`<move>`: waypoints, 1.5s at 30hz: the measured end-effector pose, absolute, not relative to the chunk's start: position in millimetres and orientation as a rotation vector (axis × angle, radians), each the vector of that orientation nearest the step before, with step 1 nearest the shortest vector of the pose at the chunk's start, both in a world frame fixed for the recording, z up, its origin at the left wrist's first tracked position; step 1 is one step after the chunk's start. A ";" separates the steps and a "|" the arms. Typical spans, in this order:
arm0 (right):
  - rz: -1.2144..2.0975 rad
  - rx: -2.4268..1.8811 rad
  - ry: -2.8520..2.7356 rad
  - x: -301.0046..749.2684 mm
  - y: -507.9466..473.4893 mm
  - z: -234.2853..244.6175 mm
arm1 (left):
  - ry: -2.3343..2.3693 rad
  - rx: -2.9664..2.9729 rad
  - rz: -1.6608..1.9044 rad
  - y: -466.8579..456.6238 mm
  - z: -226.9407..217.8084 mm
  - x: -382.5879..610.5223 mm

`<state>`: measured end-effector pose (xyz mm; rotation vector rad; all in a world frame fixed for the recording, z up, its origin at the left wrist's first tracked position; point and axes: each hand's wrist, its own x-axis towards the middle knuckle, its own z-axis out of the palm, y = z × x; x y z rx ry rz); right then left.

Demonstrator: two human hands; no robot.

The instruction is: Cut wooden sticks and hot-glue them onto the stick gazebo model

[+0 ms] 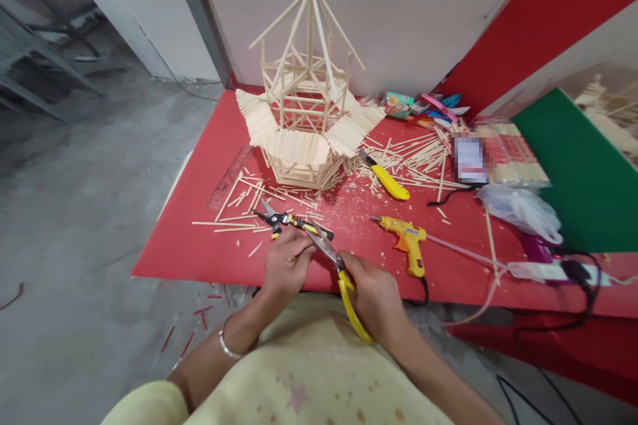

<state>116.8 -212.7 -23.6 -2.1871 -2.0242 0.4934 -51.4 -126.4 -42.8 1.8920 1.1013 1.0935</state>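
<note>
Left hand [286,264]: fingertips pinched at the blades of the scissors [343,281]; whatever they pinch is hidden by the fingers. Right hand [376,299] covers part of the scissors' handle loops. Blurred patch [470,158] toward the back right of the table [189,246]: the item beneath can't be made out. Small packet [397,105] at the back edge: print too small to read. The table's right end, the green board [578,179] and the stick model [605,113] behind it are all cut off by the frame's right edge. The right forearm runs out at the bottom.
</note>
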 end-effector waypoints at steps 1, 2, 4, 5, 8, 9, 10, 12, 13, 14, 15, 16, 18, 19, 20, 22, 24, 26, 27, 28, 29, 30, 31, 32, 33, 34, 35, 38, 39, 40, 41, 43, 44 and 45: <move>0.506 -2.184 -2.032 117.4 -213.3 -23.8 | 1.106 1.895 1.094 -127.4 -43.2 -51.1; 0.520 -2.179 -2.038 118.0 -213.7 -24.0 | 1.112 1.894 1.091 -128.1 -43.3 -50.7; 0.551 -2.175 -2.044 119.2 -214.2 -24.2 | 1.123 1.881 1.075 -128.9 -43.0 -50.1; 0.564 -2.175 -2.043 119.8 -214.2 -24.2 | 1.123 1.870 1.065 -129.1 -42.5 -50.0; 0.560 -2.179 -2.031 121.4 -212.7 -21.5 | 1.107 1.841 1.040 -128.6 -38.7 -50.3; 0.548 -2.173 -2.031 121.8 -211.6 -19.6 | 1.092 1.839 1.041 -128.0 -36.8 -50.8; 0.537 -2.161 -2.035 122.0 -210.3 -17.5 | 1.069 1.840 1.045 -127.3 -34.7 -51.3; 0.515 -2.120 -2.056 122.5 -207.6 -13.3 | 1.014 1.843 1.054 -125.7 -30.5 -52.4; 0.497 -2.097 -2.071 122.7 -206.6 -11.9 | 0.990 1.840 1.056 -125.0 -28.7 -52.9; 0.468 -2.078 -2.088 123.1 -206.0 -11.3 | 0.974 1.834 1.052 -124.4 -27.2 -53.5; 0.433 -2.066 -2.106 123.6 -205.8 -11.5 | 0.968 1.825 1.041 -124.1 -26.2 -54.0; 0.396 -2.060 -2.121 124.2 -206.3 -12.5 | 0.971 1.814 1.028 -124.1 -25.5 -54.6; 0.350 -2.061 -2.142 125.8 -208.5 -16.3 | 0.986 1.789 1.003 -125.0 -25.4 -55.6; 0.348 -2.064 -2.149 126.8 -209.9 -18.6 | 0.991 1.778 0.988 -125.9 -25.9 -56.0; 0.358 -2.066 -2.156 127.9 -211.5 -20.9 | 0.993 1.765 0.974 -126.8 -26.7 -56.2; 0.392 -2.066 -2.168 130.6 -214.1 -25.3 | 0.987 1.736 0.942 -128.4 -28.7 -55.8; 0.427 -2.054 -2.162 133.9 -216.2 -29.1 | 0.973 1.694 0.913 -128.5 -30.3 -54.3; 0.480 -2.021 -2.134 138.1 -218.0 -32.5 | 0.943 1.649 0.880 -126.1 -31.2 -52.4; 0.524 -1.993 -2.107 140.4 -218.9 -34.0 | 0.927 1.624 0.871 -123.9 -31.4 -51.6; 0.578 -1.959 -2.069 142.8 -219.7 -35.1 | 0.914 1.595 0.870 -121.3 -31.8 -51.1; 0.628 -1.927 -2.019 145.3 -220.4 -35.5 | 0.905 1.563 0.874 -118.6 -32.3 -51.0; 0.669 -1.901 -1.967 147.6 -220.7 -35.2 | 0.906 1.525 0.888 -115.9 -33.1 -51.2; 0.693 -1.885 -1.921 149.8 -220.7 -34.0 | 0.905 1.484 0.896 -113.6 -34.2 -51.5; 0.699 -1.882 -1.889 151.7 -220.3 -31.8 | 0.903 1.446 0.892 -112.0 -35.6 -51.9; 0.690 -1.892 -1.877 153.0 -219.4 -28.9 | 0.896 1.412 0.881 -111.1 -37.0 -52.1; 0.676 -1.910 -1.886 153.8 -218.1 -25.3 | 0.889 1.378 0.859 -110.9 -38.4 -51.9; 0.660 -1.935 -1.903 153.8 -216.5 -21.4 | 0.882 1.346 0.831 -111.3 -39.7 -51.4; 0.586 -2.033 -1.975 150.2 -211.7 -10.7 | 0.869 1.303 0.782 -114.4 -41.9 -48.3; 0.559 -2.064 -2.003 148.4 -210.4 -8.2 | 0.864 1.309 0.784 -115.3 -42.4 -47.3; 0.536 -2.088 -2.031 146.6 -209.3 -6.4 | 0.859 1.323 0.788 -116.0 -42.8 -46.4; 0.520 -2.108 -2.057 144.9 -208.4 -5.2 | 0.851 1.338 0.794 -116.5 -43.2 -45.8; 0.513 -2.133 -2.099 142.4 -207.0 -3.7 | 0.828 1.360 0.802 -116.6 -43.6 -45.3; 0.516 -2.139 -2.112 141.5 -206.4 -3.3 | 0.819 1.369 0.804 -116.3 -43.3 -45.2; 0.523 -2.144 -2.118 140.6 -205.8 -2.8 | 0.815 1.379 0.806 -115.8 -42.6 -45.3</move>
